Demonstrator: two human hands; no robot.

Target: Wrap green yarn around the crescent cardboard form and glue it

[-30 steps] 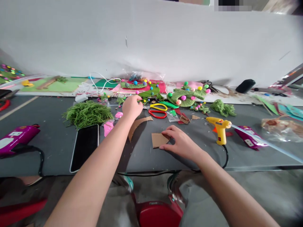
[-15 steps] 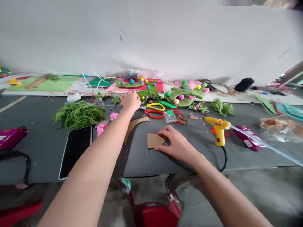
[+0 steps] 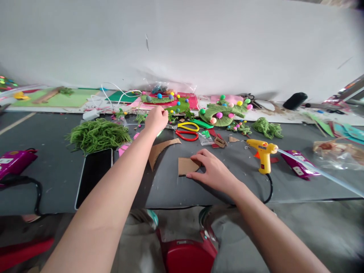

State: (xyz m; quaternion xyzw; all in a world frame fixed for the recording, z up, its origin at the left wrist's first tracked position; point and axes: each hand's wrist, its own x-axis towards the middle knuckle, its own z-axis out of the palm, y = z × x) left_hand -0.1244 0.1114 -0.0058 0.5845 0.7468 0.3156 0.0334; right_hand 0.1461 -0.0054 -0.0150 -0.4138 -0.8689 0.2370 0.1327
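— Why is the right hand (image 3: 214, 172) flat on the card (image 3: 187, 165)?
— It pins that card square to the table (image 3: 170, 185), fingers spread, not gripping — probably to keep it from sliding.
— And the left hand (image 3: 156, 119)?
— Stretched far out, fingers pinched at the pom-poms (image 3: 170, 112) just beyond them; whether it has one, I cannot tell. Scissors (image 3: 187, 131) lie just right of it.

One camera sits on the person's head. It looks forward and down at the gray table (image 3: 57, 170), close by, with the white wall (image 3: 199, 45) at 12 o'clock.
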